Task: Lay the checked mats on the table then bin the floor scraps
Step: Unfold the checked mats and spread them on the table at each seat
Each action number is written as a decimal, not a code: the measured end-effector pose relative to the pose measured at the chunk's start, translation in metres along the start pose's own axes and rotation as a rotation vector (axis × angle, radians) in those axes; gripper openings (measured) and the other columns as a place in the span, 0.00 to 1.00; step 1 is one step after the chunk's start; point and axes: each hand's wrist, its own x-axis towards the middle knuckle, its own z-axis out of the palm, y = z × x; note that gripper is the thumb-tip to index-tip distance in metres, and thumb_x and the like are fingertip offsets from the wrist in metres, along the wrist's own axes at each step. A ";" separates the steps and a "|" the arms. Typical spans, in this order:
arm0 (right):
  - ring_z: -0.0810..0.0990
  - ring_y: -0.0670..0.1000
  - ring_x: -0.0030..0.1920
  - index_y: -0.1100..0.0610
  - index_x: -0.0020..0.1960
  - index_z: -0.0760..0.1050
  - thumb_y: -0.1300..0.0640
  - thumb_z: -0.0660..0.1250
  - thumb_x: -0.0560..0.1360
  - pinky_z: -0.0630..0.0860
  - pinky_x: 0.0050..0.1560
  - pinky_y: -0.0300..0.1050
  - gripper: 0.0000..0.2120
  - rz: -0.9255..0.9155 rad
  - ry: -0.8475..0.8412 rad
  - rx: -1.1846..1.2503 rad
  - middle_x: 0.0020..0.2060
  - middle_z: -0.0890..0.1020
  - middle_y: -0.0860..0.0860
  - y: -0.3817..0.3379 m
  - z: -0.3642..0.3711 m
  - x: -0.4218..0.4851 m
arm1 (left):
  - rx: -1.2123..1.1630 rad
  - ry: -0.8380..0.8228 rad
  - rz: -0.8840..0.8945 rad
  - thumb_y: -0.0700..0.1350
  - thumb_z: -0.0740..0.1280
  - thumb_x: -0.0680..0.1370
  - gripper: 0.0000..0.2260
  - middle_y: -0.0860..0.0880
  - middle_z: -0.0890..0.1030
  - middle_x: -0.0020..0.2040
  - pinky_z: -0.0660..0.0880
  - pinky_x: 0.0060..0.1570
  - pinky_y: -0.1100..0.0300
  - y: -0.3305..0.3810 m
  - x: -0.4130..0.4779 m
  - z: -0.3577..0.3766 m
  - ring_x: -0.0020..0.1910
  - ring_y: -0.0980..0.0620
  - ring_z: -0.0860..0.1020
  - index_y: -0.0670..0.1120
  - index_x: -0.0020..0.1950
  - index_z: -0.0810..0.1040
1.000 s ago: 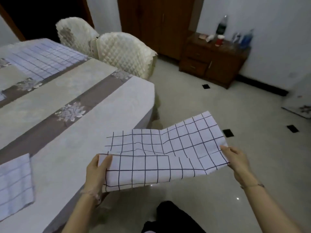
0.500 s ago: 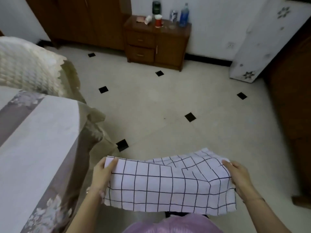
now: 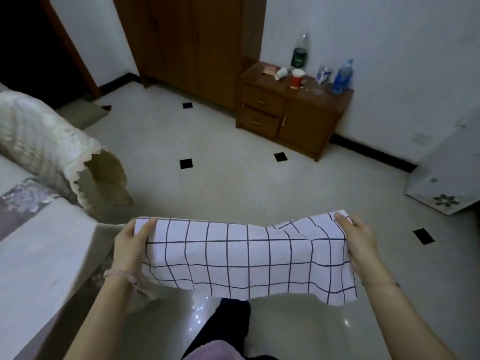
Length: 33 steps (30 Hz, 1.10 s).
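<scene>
A white checked mat (image 3: 233, 255) with dark grid lines hangs stretched between my hands, above the floor and just right of the table corner. My left hand (image 3: 131, 245) grips its left edge, thumb on top. My right hand (image 3: 359, 242) grips its right edge, where the cloth is creased. The mat's lower edge sags free. The table (image 3: 39, 250), under a pale cloth with a grey flowered band, fills the lower left.
A chair with a quilted cream cover (image 3: 44, 149) stands at the table's far side. A wooden cabinet (image 3: 291, 113) carrying bottles and cups sits by the back wall, beside a tall wardrobe (image 3: 192, 42). A white appliance (image 3: 446, 178) stands at right. Pale floor tiles (image 3: 233, 178) lie ahead.
My view has swung away from the tabletop towards the floor and cabinet. The mat stays held in both hands and now hangs lower and straighter in front of me.
</scene>
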 end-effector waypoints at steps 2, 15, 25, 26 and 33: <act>0.74 0.52 0.38 0.60 0.40 0.75 0.57 0.67 0.75 0.70 0.40 0.44 0.07 -0.003 -0.036 -0.016 0.36 0.76 0.54 -0.014 0.022 0.034 | 0.004 0.037 -0.031 0.50 0.67 0.74 0.07 0.44 0.83 0.48 0.75 0.56 0.40 0.001 0.026 0.009 0.52 0.42 0.79 0.49 0.47 0.80; 0.76 0.57 0.44 0.61 0.47 0.78 0.59 0.65 0.76 0.72 0.46 0.47 0.06 -0.077 -0.306 -0.235 0.45 0.80 0.60 -0.126 0.210 0.241 | -0.127 0.285 -0.099 0.43 0.66 0.76 0.04 0.44 0.82 0.45 0.73 0.43 0.55 0.055 0.193 0.044 0.50 0.42 0.78 0.45 0.44 0.80; 0.79 0.58 0.45 0.58 0.47 0.79 0.56 0.64 0.76 0.73 0.48 0.51 0.07 -0.269 -0.713 -0.153 0.46 0.82 0.62 -0.277 0.469 0.317 | -0.271 0.758 0.128 0.44 0.65 0.77 0.05 0.46 0.82 0.44 0.75 0.42 0.55 0.172 0.253 -0.007 0.44 0.50 0.79 0.45 0.45 0.79; 0.79 0.58 0.44 0.58 0.45 0.79 0.56 0.64 0.76 0.73 0.47 0.51 0.07 -0.280 -0.765 -0.143 0.44 0.82 0.61 -0.287 0.498 0.316 | -0.301 0.810 0.141 0.43 0.65 0.77 0.05 0.45 0.83 0.44 0.76 0.44 0.53 0.176 0.258 -0.015 0.44 0.48 0.79 0.46 0.44 0.79; 0.76 0.51 0.39 0.61 0.50 0.77 0.59 0.64 0.76 0.72 0.39 0.44 0.07 -0.356 -1.214 -0.105 0.39 0.79 0.52 -0.351 0.694 0.253 | -0.380 1.278 0.257 0.41 0.65 0.76 0.04 0.56 0.82 0.35 0.78 0.43 0.62 0.217 0.253 -0.060 0.41 0.56 0.79 0.44 0.43 0.76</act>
